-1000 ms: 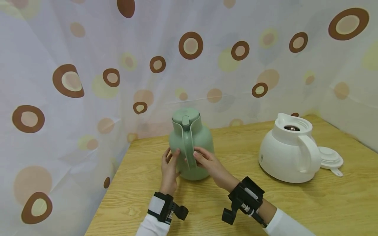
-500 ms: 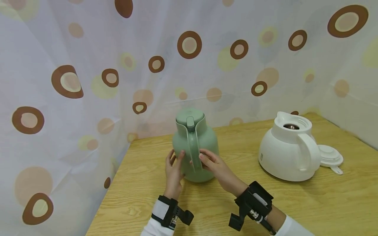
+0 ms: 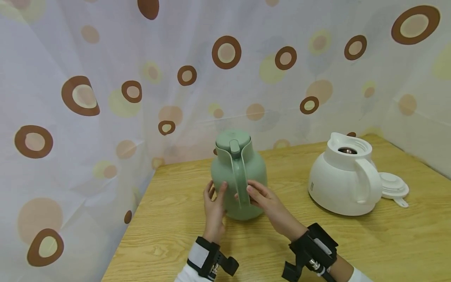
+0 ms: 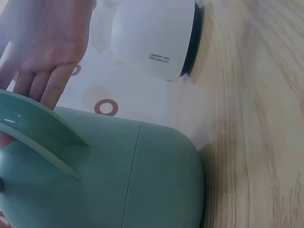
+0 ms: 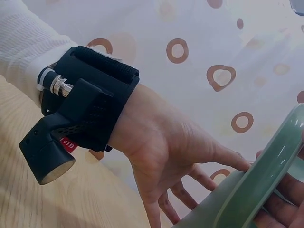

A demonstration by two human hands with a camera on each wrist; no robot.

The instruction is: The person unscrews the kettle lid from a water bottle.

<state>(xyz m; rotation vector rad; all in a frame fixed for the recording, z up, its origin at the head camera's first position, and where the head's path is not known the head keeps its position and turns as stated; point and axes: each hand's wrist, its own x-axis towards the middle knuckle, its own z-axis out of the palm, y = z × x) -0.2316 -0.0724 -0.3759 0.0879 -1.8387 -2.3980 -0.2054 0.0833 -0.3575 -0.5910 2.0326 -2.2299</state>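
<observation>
Over a wooden tabletop (image 3: 155, 235), the left hand (image 3: 214, 213) spreads against the green jug (image 3: 254, 170), the right hand (image 3: 270, 205) curled round its handle (image 3: 240, 178).

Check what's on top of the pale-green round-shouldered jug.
On the pale-green jug sits a round pale-green lid, with a small lever above the curved handle. The lid hides the jug's mouth and inside.
</observation>
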